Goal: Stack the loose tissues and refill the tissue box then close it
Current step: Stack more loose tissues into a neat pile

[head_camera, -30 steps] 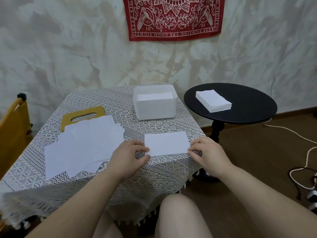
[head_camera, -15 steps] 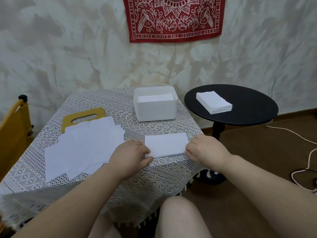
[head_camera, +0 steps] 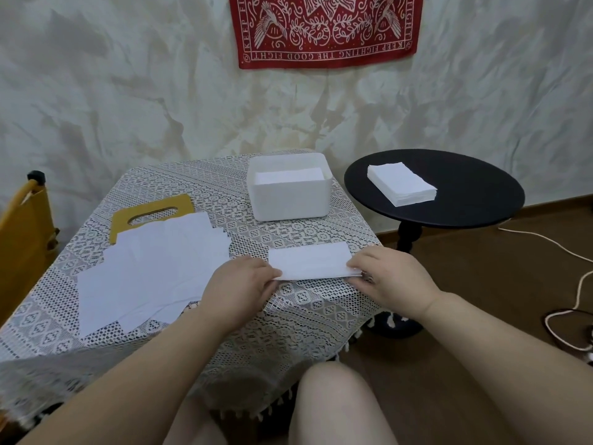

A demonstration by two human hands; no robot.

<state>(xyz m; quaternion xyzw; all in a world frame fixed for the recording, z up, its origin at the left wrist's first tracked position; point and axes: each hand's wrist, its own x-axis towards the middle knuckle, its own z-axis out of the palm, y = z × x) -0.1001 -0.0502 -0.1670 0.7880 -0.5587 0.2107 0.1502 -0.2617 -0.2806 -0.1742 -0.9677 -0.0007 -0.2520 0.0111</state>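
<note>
A small folded stack of white tissues (head_camera: 309,261) lies near the front right of the lace-covered table (head_camera: 199,194). My left hand (head_camera: 242,284) pinches its left end and my right hand (head_camera: 390,276) pinches its right end. Several loose tissues (head_camera: 150,268) are spread out to the left. The white tissue box (head_camera: 290,191) stands open at the back with tissues inside. Its yellow lid (head_camera: 150,216) with an oval slot lies flat at the back left, partly under the loose tissues.
A round black side table (head_camera: 449,200) to the right carries another neat tissue stack (head_camera: 402,184). A yellow chair (head_camera: 22,239) stands at the left edge. White cables (head_camera: 574,284) lie on the floor at right. My knees are below the table's front edge.
Both hands have closed in on the ends of the small stack. Its near edge has lifted slightly off the cloth.
</note>
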